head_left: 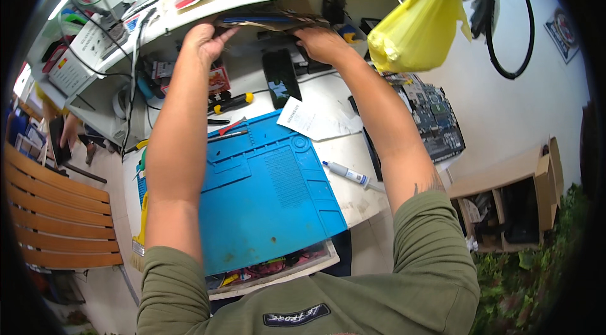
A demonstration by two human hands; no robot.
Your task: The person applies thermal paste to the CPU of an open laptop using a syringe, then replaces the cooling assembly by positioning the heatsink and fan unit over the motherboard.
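Both arms reach forward beneath the white shelf. My left hand (207,43) holds the left end of a flat brown-and-blue bundle (271,20), its fingertips partly hidden. At the bundle's right end my right hand (323,45) grips the edge with curled fingers. What the bundle is made of I cannot make out. Below it, a black smartphone (281,78) lies on the white desk. Nearer to me is a blue silicone work mat (271,190), with a white paper slip (312,119) overlapping its far edge.
A yellow plastic bag (416,25) hangs at the right, above an opened laptop's circuit board (435,114). A syringe (347,174) lies beside the mat. Yellow-black pliers (233,103) lie beyond it. Below the mat, a drawer (315,264) is partly pulled out. A slatted wooden chair (57,215) stands left.
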